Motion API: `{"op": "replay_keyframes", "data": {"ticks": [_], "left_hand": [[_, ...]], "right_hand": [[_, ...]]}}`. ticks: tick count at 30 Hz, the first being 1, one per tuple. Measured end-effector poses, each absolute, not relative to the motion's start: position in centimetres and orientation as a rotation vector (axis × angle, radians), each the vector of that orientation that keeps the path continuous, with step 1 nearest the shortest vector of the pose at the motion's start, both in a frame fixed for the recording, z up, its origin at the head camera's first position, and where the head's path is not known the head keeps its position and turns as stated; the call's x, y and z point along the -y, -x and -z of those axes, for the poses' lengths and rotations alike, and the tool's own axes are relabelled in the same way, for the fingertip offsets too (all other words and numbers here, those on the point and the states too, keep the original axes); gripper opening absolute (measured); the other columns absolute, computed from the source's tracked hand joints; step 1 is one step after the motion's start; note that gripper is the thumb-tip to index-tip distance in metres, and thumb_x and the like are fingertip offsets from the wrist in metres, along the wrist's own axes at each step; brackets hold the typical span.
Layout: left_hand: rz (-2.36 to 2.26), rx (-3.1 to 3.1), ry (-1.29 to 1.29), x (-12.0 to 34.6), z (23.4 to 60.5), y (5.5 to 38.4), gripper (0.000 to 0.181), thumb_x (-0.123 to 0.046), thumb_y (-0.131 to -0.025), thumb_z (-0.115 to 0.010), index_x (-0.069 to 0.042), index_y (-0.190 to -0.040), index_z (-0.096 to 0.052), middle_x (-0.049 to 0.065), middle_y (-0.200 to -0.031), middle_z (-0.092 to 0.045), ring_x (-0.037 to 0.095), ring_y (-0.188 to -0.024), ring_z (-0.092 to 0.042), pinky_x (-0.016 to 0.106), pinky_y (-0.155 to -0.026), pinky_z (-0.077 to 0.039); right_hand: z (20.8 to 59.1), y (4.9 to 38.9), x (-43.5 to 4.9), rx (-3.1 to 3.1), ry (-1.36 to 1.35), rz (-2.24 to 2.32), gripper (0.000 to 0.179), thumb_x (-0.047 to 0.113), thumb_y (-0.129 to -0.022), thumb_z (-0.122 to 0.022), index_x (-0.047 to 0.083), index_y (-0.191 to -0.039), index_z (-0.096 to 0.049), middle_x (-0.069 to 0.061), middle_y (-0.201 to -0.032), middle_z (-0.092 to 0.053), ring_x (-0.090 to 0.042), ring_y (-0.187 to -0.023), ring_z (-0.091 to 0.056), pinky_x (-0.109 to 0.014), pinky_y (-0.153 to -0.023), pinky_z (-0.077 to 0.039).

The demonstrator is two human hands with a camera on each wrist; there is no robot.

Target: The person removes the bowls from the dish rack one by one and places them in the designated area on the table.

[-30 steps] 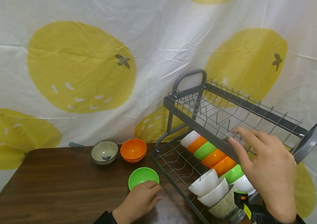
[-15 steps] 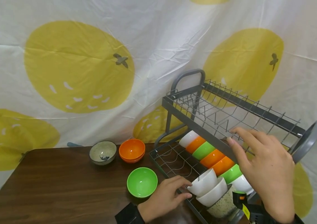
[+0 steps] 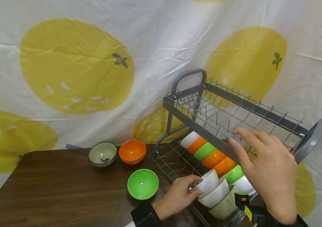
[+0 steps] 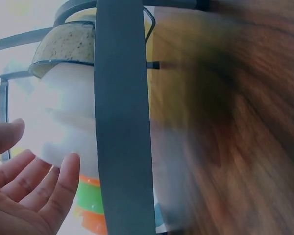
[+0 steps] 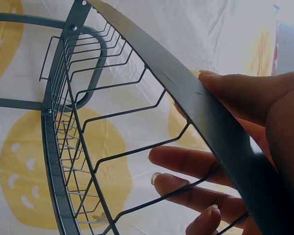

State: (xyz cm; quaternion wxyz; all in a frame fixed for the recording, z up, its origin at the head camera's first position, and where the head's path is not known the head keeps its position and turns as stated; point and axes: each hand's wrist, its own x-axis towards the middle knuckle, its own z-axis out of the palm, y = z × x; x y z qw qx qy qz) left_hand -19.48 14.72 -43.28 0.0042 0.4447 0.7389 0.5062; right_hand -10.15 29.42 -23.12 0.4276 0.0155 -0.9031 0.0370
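A white bowl (image 3: 208,182) leans in the lower tier of the grey two-tier dish rack (image 3: 195,121). My left hand (image 3: 179,194) is at its rim, fingers and thumb spread apart; the left wrist view shows them beside the white bowl (image 4: 71,117), contact unclear. A second white bowl (image 3: 216,193) and a speckled bowl (image 3: 224,205) lean right behind it. My right hand (image 3: 271,171) holds the upper tier's front rail (image 5: 196,103), its thumb on the outer side and its fingers reaching under among the wires.
On the brown table (image 3: 50,189) stand a green bowl (image 3: 143,184), stacked orange bowls (image 3: 132,151) and a grey patterned bowl (image 3: 102,154). Behind the white bowls, a row of coloured bowls (image 3: 205,151) fills the lower tier. A fruit-print cloth (image 3: 149,63) hangs at the back.
My left hand has moved right from the green bowl, which stays on the table, to the front white bowl in the rack. The right hand keeps its place on the rail.
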Motion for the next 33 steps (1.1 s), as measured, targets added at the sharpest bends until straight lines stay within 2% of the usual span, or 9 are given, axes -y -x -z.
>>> {"op": "replay_keyframes", "data": {"ticks": [10,17,26,33], "left_hand": [[-1.645,-2.21,-1.277,-15.58,43.51,19.21,0.029,-0.016,-0.084,-0.063,-0.007,-0.111,-0.056,0.003,-0.091,-0.063,0.0,-0.074,-0.057,0.012,-0.057,-0.045],[-1.652,-2.194,-1.2,-15.71,43.55,19.16,0.026,-0.015,-0.081,-0.066,-0.006,-0.104,-0.059,0.001,-0.086,-0.062,-0.002,-0.066,-0.057,0.013,-0.056,-0.045],[-1.83,-2.142,-1.028,-15.88,43.46,19.11,0.013,-0.002,-0.077,-0.067,-0.003,-0.09,-0.063,0.0,-0.074,-0.063,0.003,-0.059,-0.058,0.016,-0.05,-0.047],[-1.9,-2.136,-0.942,-15.72,43.36,19.29,0.011,-0.004,-0.078,-0.067,-0.004,-0.088,-0.063,-0.001,-0.073,-0.063,0.007,-0.053,-0.058,0.019,-0.048,-0.047]], "right_hand": [[23.07,10.21,-29.38,2.243,-0.047,-0.091,0.032,0.034,-0.079,-0.066,0.021,-0.108,-0.065,-0.006,-0.098,-0.064,-0.026,-0.074,-0.056,-0.047,-0.054,-0.042],[23.07,10.25,-29.36,2.248,-0.045,-0.089,0.032,0.034,-0.079,-0.066,0.021,-0.108,-0.065,-0.006,-0.097,-0.064,-0.026,-0.073,-0.055,-0.047,-0.053,-0.041],[23.18,10.25,-29.42,2.247,-0.041,-0.088,0.032,0.035,-0.08,-0.065,0.021,-0.109,-0.065,-0.006,-0.097,-0.064,-0.027,-0.075,-0.056,-0.048,-0.055,-0.042],[23.21,10.24,-29.45,2.245,-0.038,-0.082,0.033,0.036,-0.079,-0.065,0.022,-0.109,-0.065,-0.005,-0.098,-0.064,-0.026,-0.075,-0.055,-0.046,-0.054,-0.042]]}}
